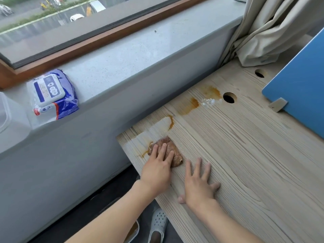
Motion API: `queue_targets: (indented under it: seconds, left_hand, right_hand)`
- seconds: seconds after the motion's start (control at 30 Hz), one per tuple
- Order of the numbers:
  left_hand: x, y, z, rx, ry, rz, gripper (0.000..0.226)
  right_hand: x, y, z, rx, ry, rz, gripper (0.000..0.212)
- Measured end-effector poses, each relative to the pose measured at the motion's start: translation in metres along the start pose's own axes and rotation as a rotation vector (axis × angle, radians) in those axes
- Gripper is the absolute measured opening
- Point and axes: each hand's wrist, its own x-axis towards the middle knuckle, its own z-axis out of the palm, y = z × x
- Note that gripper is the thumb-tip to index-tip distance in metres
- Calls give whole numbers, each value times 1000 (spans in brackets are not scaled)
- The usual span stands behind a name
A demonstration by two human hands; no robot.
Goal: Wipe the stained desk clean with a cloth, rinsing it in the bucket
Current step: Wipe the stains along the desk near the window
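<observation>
The brown cloth (pixel 172 151) is lying near the left corner of the bench (pixel 245 155), under the left hand (pixel 156 171). Its fingers (pixel 164 149) are lying straight and close together, pressing the cloth flat. The right hand (pixel 198 185) is resting flat just beside it, fingers spread wide, holding nothing. Orange-brown stains (pixel 191 106) are showing farther along. A blue pack of wipes (pixel 52 95) is sitting on the window ledge (pixel 122 55), its writing too small to read.
</observation>
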Motion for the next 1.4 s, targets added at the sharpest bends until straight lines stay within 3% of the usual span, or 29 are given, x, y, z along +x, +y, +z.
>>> queue_targets:
  seconds: [0.1,0.33,0.47,0.7,0.8,0.9,0.97,1.03,1.13,1.27,1.4]
  left_hand:
    - [-23,-6,8,59,5,47,65]
    - [-12,-27,6,-8,34,-47,63]
    - [-41,-29,14,72,85,38,61]
    - [-30,-46,4,-51,66,-70,57]
    - [-49,-52,16,13,145,-35,53]
    - [-40,-64,12,-152,168,-26,44]
    - [-28,-70,-1,-277,266,-62,36]
    - [-16,-80,-12,-371,352,-136,43]
    - [-6,-93,-12,-274,244,-177,63]
    - [2,-95,-12,-197,241,-120,46]
    - [3,-92,-21,-251,253,-82,10]
  right_hand:
    - [-1,-2,-2,-11,-10,1,127]
    - [0,-2,-2,-21,-28,8,128]
    - [-1,-2,-2,-21,-31,9,128]
    - [1,-3,-3,-25,-51,9,129]
    - [1,-2,-4,-9,-61,3,128]
    - [3,-2,-4,-6,-70,8,129]
    - [4,-3,-5,-8,-76,21,130]
    - [5,-5,-5,-14,-77,21,131]
    - [5,-5,-6,-25,-81,28,133]
    - [7,-5,-7,-27,-89,28,134]
    - [7,-5,-8,-26,-93,36,135]
